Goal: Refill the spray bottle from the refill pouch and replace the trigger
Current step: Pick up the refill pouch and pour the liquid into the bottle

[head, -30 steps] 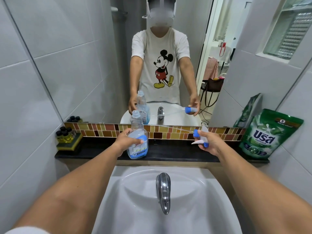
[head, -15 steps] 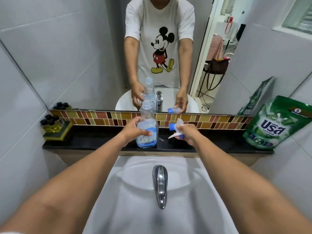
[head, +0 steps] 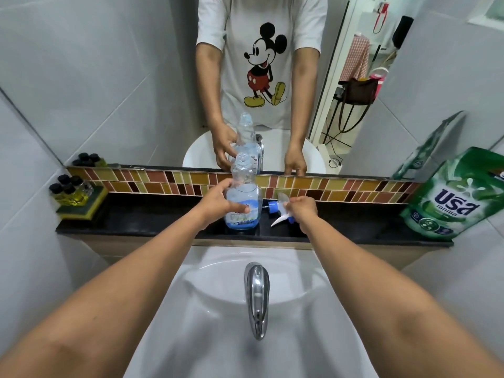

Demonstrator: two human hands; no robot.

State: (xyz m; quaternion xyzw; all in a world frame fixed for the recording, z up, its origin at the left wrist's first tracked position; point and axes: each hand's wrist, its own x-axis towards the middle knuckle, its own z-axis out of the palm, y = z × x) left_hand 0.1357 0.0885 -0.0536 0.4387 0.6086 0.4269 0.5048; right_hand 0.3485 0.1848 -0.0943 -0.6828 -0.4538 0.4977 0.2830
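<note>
A clear spray bottle with an open neck and a little blue liquid at its bottom stands upright on the black ledge. My left hand grips its body from the left. Just to its right, my right hand holds the white and blue trigger head low over the ledge, its blue collar pointing toward the bottle. The green refill pouch leans against the wall at the far right of the ledge, untouched.
A white sink with a chrome tap lies below the ledge. Several small yellow bottles sit on a green sponge at the ledge's left end. A mirror above the mosaic tile strip reflects the scene.
My right hand has carried the trigger head left and down, close to the ledge beside the bottle. The left hand has kept its hold on the bottle. The camera has tilted downward.
</note>
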